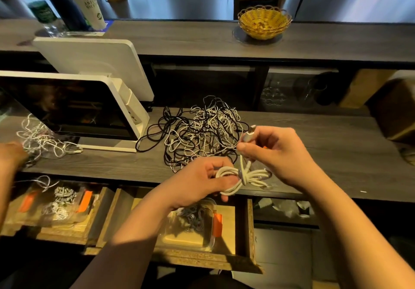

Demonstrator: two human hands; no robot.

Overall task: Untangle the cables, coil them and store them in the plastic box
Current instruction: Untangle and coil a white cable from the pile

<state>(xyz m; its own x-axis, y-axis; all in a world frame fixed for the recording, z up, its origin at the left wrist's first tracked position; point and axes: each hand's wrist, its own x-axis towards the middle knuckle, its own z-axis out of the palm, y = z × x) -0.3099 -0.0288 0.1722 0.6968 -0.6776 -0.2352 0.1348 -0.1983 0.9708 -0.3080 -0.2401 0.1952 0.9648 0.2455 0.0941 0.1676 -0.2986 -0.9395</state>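
- Head view: a dark wooden counter (314, 136) is running across the frame, with a white screen (74, 109) standing at its left and a yellow basket (264, 22) sitting on the shelf behind
- A large tangle of black and white cables (202, 131) is still lying on the counter, so most work seems left; the plastic box (190, 225) in the open drawer below is already holding a few coils
- The left hand (197, 180) is gripping a coiled white cable (242, 177), fingers curled round its loops
- The right hand (274, 151) is pinching that cable's plug end (248, 134) above the coil, apparently wrapping it
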